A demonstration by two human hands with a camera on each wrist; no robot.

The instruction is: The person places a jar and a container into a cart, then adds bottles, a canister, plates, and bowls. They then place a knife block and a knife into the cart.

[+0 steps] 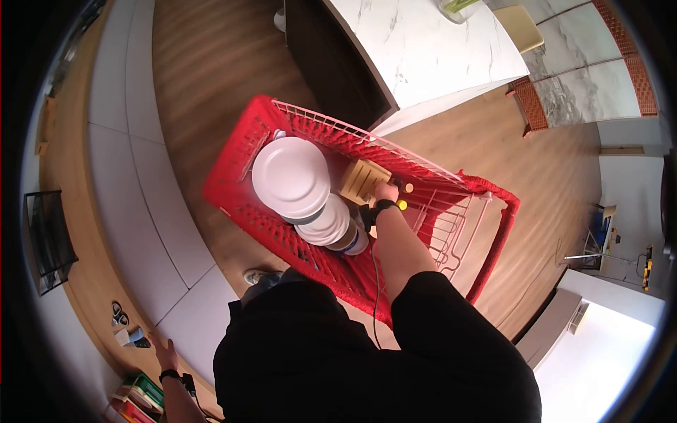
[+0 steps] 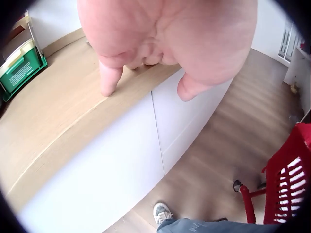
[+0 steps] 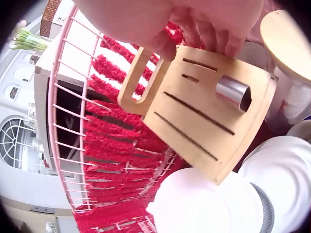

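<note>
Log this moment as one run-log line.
right hand: grips wooden knife block in red cart | left hand: fingertips rest on wooden counter | white plates: stacked beside block

Right hand (image 1: 385, 192) reaches forward, grip curled; left hand (image 1: 165, 350) spread flat, fingertips down.

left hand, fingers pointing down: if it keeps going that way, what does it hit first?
Nothing to travel: the left hand already has a fingertip on the wooden countertop, so that surface is what it meets. Its thumb hangs past the edge, before the white cabinet front.
</note>
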